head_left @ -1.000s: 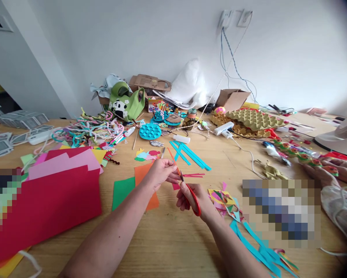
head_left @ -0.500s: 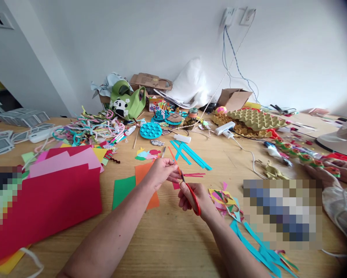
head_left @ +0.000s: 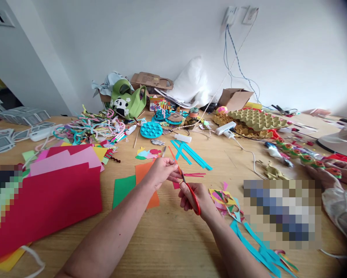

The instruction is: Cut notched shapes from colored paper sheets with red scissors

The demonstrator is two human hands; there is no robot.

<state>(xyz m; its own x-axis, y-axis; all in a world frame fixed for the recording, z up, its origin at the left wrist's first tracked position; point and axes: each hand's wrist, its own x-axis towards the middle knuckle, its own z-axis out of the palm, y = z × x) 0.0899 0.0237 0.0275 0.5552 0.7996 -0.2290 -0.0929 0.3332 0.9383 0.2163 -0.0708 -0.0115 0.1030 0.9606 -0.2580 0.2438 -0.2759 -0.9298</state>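
Observation:
My right hand [head_left: 195,199] grips red-handled scissors [head_left: 196,204], whose blades point up and away, toward my other hand. Between the thumb and fingers of my left hand [head_left: 164,170] is a narrow orange paper strip [head_left: 172,153]. The strip's lower end meets the scissor blades; whether they are closed on it is too small to tell. Thin pink-red strips [head_left: 195,175] lie just beyond my hands. An orange sheet [head_left: 143,177] and a green sheet [head_left: 123,191] lie under and left of my left forearm. Blue strips [head_left: 195,154] rest farther back.
Large red sheets [head_left: 60,197] are stacked at left, with a pile of pipe cleaners [head_left: 92,125] behind. Paper scraps [head_left: 225,199] and long blue strips [head_left: 257,247] lie right of my right arm. Egg trays [head_left: 257,119] stand back right. Another person's hands [head_left: 324,175] are at far right.

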